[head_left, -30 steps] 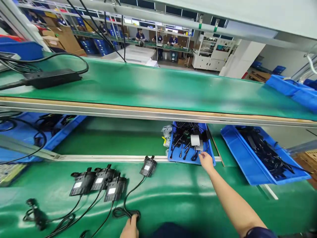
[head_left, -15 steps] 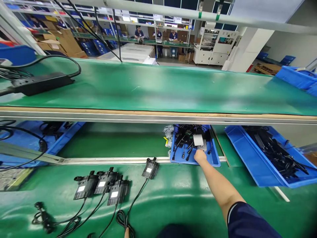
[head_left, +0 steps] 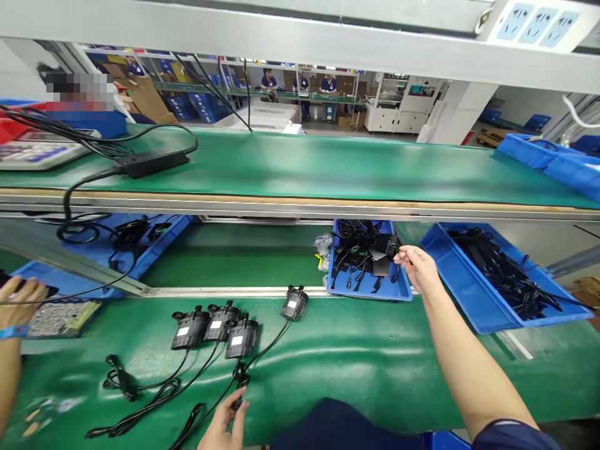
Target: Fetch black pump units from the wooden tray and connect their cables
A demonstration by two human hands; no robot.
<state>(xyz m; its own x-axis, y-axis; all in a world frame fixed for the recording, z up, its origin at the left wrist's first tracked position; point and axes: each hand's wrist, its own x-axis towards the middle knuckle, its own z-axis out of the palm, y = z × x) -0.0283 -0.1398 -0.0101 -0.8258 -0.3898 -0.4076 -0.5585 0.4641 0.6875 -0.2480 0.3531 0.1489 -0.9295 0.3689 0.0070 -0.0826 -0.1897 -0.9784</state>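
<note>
My right hand [head_left: 419,267] reaches to the right edge of a small blue tray [head_left: 370,292] full of black connectors and leads, its fingers pinched on a black part [head_left: 391,248] from the pile. My left hand [head_left: 223,424] is at the bottom edge and grips the black cable [head_left: 240,379] of one pump-like black unit. Three such units with white labels [head_left: 220,325] lie together on the green bench. A single unit [head_left: 294,304] lies apart from them, near the tray.
A larger blue bin [head_left: 473,315] of black cables stands to the right. A green upper shelf [head_left: 328,169] carries a black power adapter [head_left: 150,162]. Another blue bin [head_left: 162,234] is at left. A co-worker's hand [head_left: 19,299] rests at the far left edge.
My right hand has shifted from the tray's front to its right side and closed on a black part. My left hand came up into view on the cable. The camera moved back and right.
</note>
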